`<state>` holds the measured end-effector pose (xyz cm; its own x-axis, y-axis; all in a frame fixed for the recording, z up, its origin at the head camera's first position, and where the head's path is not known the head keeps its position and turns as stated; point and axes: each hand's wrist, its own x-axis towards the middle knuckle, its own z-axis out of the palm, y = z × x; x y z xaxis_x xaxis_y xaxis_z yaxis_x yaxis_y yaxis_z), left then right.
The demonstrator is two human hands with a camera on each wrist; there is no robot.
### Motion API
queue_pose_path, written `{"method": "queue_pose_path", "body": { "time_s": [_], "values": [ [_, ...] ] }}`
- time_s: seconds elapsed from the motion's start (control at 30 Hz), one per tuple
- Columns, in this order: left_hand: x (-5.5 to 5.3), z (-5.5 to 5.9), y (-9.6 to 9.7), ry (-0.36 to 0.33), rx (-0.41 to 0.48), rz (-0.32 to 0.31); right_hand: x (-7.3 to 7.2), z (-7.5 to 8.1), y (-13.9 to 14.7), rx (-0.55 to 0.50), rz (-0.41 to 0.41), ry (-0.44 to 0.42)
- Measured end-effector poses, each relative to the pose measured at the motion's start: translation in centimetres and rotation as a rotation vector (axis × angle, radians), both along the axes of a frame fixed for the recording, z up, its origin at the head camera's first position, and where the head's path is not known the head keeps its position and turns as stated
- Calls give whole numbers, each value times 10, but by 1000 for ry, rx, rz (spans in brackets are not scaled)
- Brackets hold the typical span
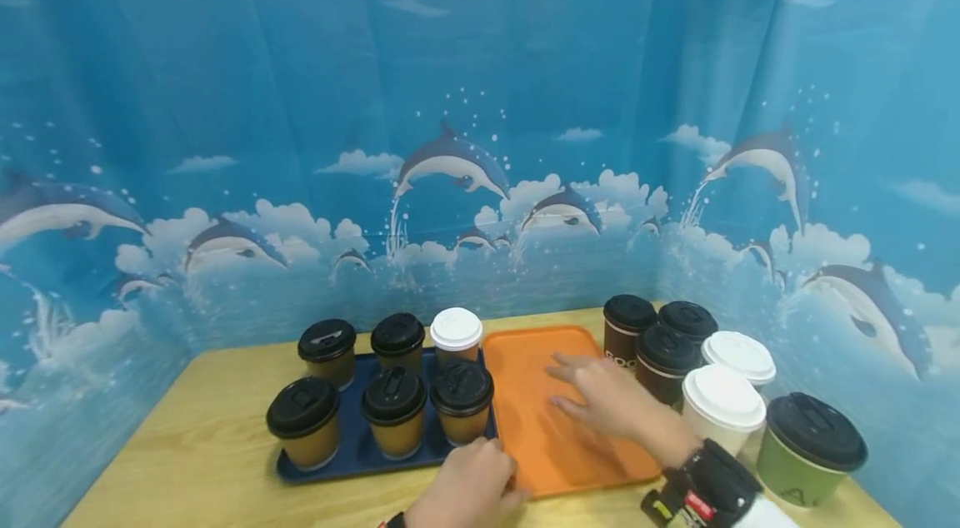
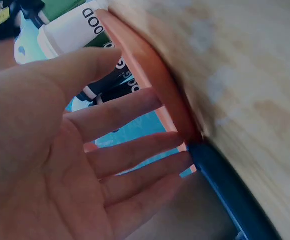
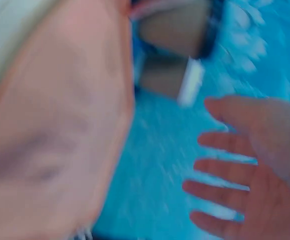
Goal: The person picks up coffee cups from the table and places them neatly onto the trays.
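Note:
My right hand [image 1: 611, 399] hovers over the orange tray [image 1: 525, 386], fingers spread and holding nothing. In the right wrist view its straight fingers [image 3: 219, 195] stand apart from the tray. My left hand [image 1: 472, 482] is at the front, where the orange tray meets the dark blue tray [image 1: 351, 432]. Seen from the left wrist, that hand's fingers [image 2: 130, 155] are extended, with the tips at the trays' rims; nothing is gripped. The blue tray bears several brown paper cups, most with black lids and one with a white lid [image 1: 456, 328].
Right of the orange tray stand dark cups with black lids [image 1: 628, 311], cream cups with white lids [image 1: 723, 396] and a green cup [image 1: 798, 470] with a black lid. A blue dolphin curtain [image 1: 525, 95] closes off the back and sides of the wooden table [image 1: 195, 428].

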<state>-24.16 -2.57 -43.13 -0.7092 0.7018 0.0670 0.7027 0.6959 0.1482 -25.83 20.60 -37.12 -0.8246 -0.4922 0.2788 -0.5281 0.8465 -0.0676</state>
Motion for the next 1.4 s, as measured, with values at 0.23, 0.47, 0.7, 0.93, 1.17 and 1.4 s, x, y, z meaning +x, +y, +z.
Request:
{"method": "queue_pose_path", "body": {
  "time_s": [0.23, 0.47, 0.7, 0.93, 1.17, 1.4],
  "values": [
    [0, 3, -1, 98, 24, -18, 31, 21, 88, -21, -294, 226],
    [-2, 1, 0, 153, 37, -24, 50, 8, 136, -60, -487, 25],
    [-1, -7, 2, 192, -7, -11, 55, -2, 140, -110, -505, -48],
    [-3, -7, 5, 217, -18, -24, 58, 0, 140, -93, -504, -45],
    [-4, -5, 12, 333, -82, -13, 60, 3, 132, -71, -490, 11],
    [-6, -1, 15, 339, -139, 4, 62, 14, 119, -65, -465, 53]
  ]
}}
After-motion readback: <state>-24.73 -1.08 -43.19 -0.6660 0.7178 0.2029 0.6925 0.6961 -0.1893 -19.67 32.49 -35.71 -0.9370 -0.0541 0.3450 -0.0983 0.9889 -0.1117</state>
